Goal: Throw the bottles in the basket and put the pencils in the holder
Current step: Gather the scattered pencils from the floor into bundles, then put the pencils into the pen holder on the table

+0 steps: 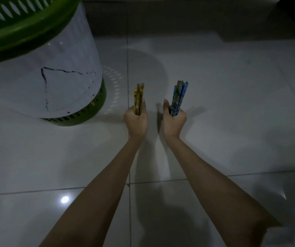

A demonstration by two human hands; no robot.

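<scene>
Both arms reach out over the pale tiled floor (232,97). The left hand (135,120) has its grip closed around a bundle of yellow pencils (139,97), held upright, just to the right of the green basket (27,27). The right hand (174,120), farther right of the basket, has its grip closed around a bundle of blue pencils (179,96), also upright. A white sheet with dark pen lines wraps the basket's side.
</scene>
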